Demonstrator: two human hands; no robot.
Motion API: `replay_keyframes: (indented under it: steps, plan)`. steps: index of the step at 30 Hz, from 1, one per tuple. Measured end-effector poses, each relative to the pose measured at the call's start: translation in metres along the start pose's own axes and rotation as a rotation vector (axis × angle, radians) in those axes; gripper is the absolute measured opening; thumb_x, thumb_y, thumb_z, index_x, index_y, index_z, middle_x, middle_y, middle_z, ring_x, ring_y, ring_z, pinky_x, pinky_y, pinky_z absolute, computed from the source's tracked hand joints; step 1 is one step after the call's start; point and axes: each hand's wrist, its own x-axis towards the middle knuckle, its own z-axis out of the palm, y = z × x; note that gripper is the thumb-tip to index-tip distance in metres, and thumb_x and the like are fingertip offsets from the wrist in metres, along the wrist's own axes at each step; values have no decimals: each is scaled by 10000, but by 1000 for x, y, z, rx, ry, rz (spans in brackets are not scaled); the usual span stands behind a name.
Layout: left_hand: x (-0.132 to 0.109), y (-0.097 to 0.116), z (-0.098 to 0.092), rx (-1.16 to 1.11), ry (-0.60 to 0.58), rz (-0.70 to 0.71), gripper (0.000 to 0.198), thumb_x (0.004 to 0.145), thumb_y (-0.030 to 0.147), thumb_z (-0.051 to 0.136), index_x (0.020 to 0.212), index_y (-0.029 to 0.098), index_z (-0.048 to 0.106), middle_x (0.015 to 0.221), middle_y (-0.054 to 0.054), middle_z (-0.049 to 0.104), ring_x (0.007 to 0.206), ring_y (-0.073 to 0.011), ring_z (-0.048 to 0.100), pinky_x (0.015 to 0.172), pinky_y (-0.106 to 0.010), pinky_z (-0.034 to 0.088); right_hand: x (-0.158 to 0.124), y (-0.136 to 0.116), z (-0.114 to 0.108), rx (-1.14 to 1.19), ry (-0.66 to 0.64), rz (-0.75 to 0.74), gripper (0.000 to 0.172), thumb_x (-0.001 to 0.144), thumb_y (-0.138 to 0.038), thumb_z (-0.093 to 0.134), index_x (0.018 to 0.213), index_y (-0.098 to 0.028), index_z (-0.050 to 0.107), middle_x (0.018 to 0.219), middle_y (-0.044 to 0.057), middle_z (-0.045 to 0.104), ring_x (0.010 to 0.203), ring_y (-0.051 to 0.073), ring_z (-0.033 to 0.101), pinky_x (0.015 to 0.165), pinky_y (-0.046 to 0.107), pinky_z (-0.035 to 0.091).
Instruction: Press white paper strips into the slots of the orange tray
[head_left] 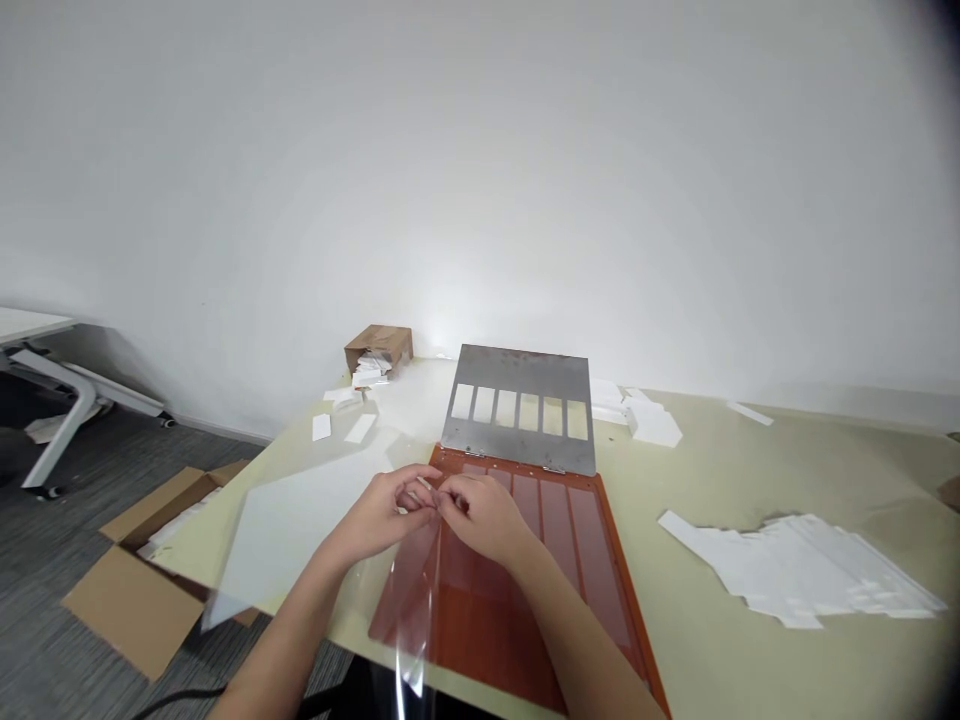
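Note:
My left hand (390, 512) and my right hand (480, 515) meet fingertip to fingertip, both pinching the top of a clear plastic film (416, 610). The film hangs down from my fingers toward the table's front edge, glossy and see-through. Exactly where each fingertip grips it is partly hidden. Beneath my hands lies an orange-brown board (615, 560) with long slots covered in a clear, shiny layer. Hinged to its far edge, a grey metal plate (521, 375) stands raised with a row of rectangular windows.
A pile of white strips (802, 565) lies right; more white pieces (649, 420) sit behind the board. Clear sheets (292, 530) cover the left side and overhang the edge. A small carton (379, 345) stands at back left; an open cardboard box (150, 590) is on the floor.

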Motion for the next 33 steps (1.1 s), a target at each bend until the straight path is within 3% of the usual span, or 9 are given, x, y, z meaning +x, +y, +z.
replay_keyframes:
  steps: [4, 8, 19, 26, 33]
  plan:
    - [-6, 1, 1, 124, 17, -36, 526, 816, 272, 635, 1315, 181, 492, 659, 50, 628, 608, -140, 565, 612, -252, 429, 1, 2, 2, 48, 25, 31, 170, 838, -157, 513, 701, -199, 605, 661, -31, 610, 618, 101, 488, 609, 243, 296]
    - [-13, 0, -3, 111, 25, -73, 385, 811, 293, 652, 1162, 188, 535, 563, 87, 529, 532, -118, 473, 538, -226, 339, 1, 2, 3, 77, 46, 75, 156, 803, -175, 534, 665, -202, 602, 630, -36, 601, 612, 105, 491, 610, 244, 301]
    - [-24, -1, -4, -111, 75, -113, 537, 778, 369, 713, 1218, 163, 483, 556, 90, 546, 535, -118, 546, 583, -236, 406, 4, -3, 9, 194, 105, 173, 174, 781, -232, 503, 635, -206, 593, 622, -29, 616, 606, 114, 519, 607, 242, 365]
    - [-31, 12, -15, -296, 1, -205, 700, 684, 309, 791, 1285, 136, 476, 587, 53, 652, 549, -131, 602, 590, -247, 438, 5, 4, 12, 242, 111, 197, 174, 771, -269, 493, 638, -205, 585, 613, -29, 597, 580, 112, 498, 595, 246, 377]
    - [-36, 19, -24, -270, -35, -247, 665, 668, 253, 768, 1254, 127, 480, 554, 61, 653, 524, -119, 585, 572, -238, 407, 6, 4, 10, 223, 90, 207, 157, 752, -269, 510, 632, -203, 586, 606, -34, 594, 576, 107, 491, 592, 241, 368]
